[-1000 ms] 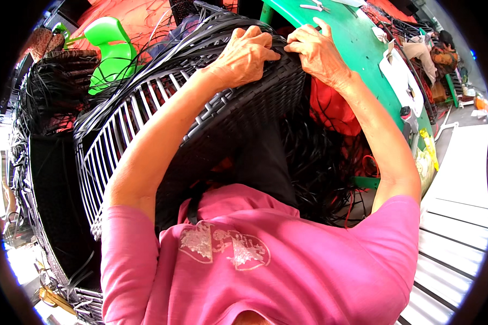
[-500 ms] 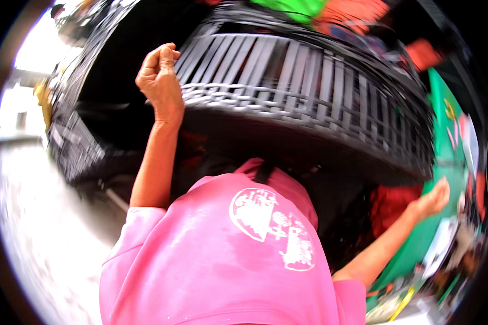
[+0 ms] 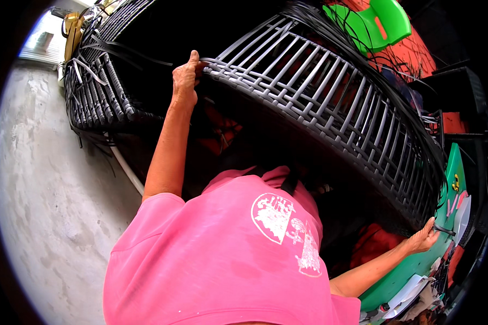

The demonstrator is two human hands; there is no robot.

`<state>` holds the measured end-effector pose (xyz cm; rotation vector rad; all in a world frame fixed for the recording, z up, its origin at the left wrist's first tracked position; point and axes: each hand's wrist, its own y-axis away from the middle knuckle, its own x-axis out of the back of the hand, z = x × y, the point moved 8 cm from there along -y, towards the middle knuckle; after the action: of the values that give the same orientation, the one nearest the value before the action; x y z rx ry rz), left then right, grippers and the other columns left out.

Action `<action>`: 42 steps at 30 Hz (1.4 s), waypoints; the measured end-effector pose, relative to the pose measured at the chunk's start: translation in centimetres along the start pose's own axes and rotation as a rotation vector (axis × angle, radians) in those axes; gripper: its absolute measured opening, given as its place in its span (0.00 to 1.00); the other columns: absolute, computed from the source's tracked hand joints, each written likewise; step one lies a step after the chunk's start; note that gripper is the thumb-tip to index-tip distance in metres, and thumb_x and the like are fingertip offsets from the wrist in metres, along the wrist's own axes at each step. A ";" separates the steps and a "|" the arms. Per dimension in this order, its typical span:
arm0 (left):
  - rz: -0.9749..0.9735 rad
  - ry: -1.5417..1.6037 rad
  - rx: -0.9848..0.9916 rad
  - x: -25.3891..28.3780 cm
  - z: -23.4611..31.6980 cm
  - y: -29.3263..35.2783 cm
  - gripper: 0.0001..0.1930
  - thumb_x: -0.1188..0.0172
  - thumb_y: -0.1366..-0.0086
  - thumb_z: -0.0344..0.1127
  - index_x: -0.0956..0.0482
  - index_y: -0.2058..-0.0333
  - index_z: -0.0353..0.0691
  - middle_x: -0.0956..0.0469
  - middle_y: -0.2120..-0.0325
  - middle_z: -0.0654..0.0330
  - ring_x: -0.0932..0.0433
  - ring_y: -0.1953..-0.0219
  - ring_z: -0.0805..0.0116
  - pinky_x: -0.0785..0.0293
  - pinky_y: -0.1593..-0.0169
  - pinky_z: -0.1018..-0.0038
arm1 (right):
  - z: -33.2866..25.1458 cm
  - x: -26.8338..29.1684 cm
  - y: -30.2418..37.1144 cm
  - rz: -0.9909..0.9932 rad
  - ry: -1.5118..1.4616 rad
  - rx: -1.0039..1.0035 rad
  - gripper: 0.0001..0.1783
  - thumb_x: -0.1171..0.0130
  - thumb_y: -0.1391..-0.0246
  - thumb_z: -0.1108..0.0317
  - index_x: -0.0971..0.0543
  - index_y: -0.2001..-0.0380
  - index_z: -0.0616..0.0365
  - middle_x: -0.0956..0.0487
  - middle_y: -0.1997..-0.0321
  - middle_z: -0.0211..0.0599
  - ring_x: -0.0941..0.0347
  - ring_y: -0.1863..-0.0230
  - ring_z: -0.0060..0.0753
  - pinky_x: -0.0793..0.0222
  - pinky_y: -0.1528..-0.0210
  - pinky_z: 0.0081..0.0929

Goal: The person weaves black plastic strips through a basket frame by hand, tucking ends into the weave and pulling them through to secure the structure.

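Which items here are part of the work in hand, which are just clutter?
In hand:
- woven wicker frame
- left hand, gripping its edge
- right hand, at its far end

Lying about:
- green plastic chair
- second wicker piece
- green table

at your eleven o'clock sits a second dark woven frame (image 3: 100, 103); a green plastic chair (image 3: 377, 21) at one; bare concrete floor (image 3: 49, 206) at nine; a green surface (image 3: 417, 265) at four.
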<state>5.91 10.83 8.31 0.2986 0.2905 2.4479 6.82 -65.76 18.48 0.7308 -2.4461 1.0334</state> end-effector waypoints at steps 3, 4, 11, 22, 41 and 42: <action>-0.054 0.161 0.055 -0.3 -0.4 -1.6 0.21 0.39 0.42 0.52 0.19 0.63 0.39 0.22 0.66 0.58 0.28 0.58 0.64 0.38 0.52 0.63 | -1.1 -0.1 0.3 -0.016 0.025 -0.010 0.36 0.36 0.52 0.50 0.29 0.51 0.74 0.20 0.59 0.46 0.25 0.58 0.38 0.33 0.52 0.27; -0.098 0.215 0.050 -0.3 -0.3 -2.0 0.16 0.36 0.44 0.47 0.18 0.65 0.40 0.22 0.68 0.61 0.27 0.59 0.66 0.38 0.53 0.63 | -1.6 -0.1 0.4 -0.028 0.043 -0.015 0.36 0.36 0.52 0.50 0.29 0.51 0.74 0.20 0.59 0.46 0.25 0.58 0.38 0.33 0.52 0.27; -0.265 0.170 -0.084 -1.6 1.5 -3.7 0.08 0.37 0.41 0.35 0.18 0.70 0.35 0.20 0.71 0.60 0.25 0.66 0.72 0.32 0.57 0.74 | -1.6 0.1 0.8 -0.021 0.034 -0.043 0.38 0.34 0.53 0.51 0.30 0.51 0.74 0.20 0.61 0.46 0.24 0.59 0.39 0.32 0.54 0.29; -0.403 0.472 0.001 -2.0 0.1 -2.1 0.02 0.37 0.44 0.26 0.21 0.72 0.35 0.20 0.73 0.58 0.21 0.69 0.70 0.25 0.57 0.78 | -0.4 0.4 0.4 -0.005 0.106 -0.041 0.37 0.33 0.56 0.50 0.28 0.52 0.72 0.20 0.61 0.47 0.24 0.60 0.40 0.31 0.55 0.30; -0.005 -0.038 -0.186 -1.2 1.0 -0.1 0.05 0.36 0.44 0.34 0.19 0.69 0.43 0.25 0.79 0.68 0.30 0.79 0.80 0.37 0.76 0.82 | -1.0 0.4 0.7 0.029 0.093 0.025 0.31 0.36 0.52 0.51 0.25 0.55 0.70 0.20 0.63 0.47 0.25 0.61 0.40 0.33 0.56 0.30; -0.009 -0.051 -0.192 -1.3 1.3 0.1 0.05 0.37 0.44 0.35 0.19 0.68 0.43 0.24 0.78 0.68 0.30 0.80 0.80 0.36 0.75 0.82 | -1.0 0.5 0.7 0.034 0.101 0.022 0.31 0.36 0.52 0.51 0.25 0.55 0.70 0.20 0.63 0.47 0.25 0.61 0.40 0.33 0.56 0.30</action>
<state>7.18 10.12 9.42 0.2742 0.0346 2.4328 6.17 -64.69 19.00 0.6306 -2.3720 1.0843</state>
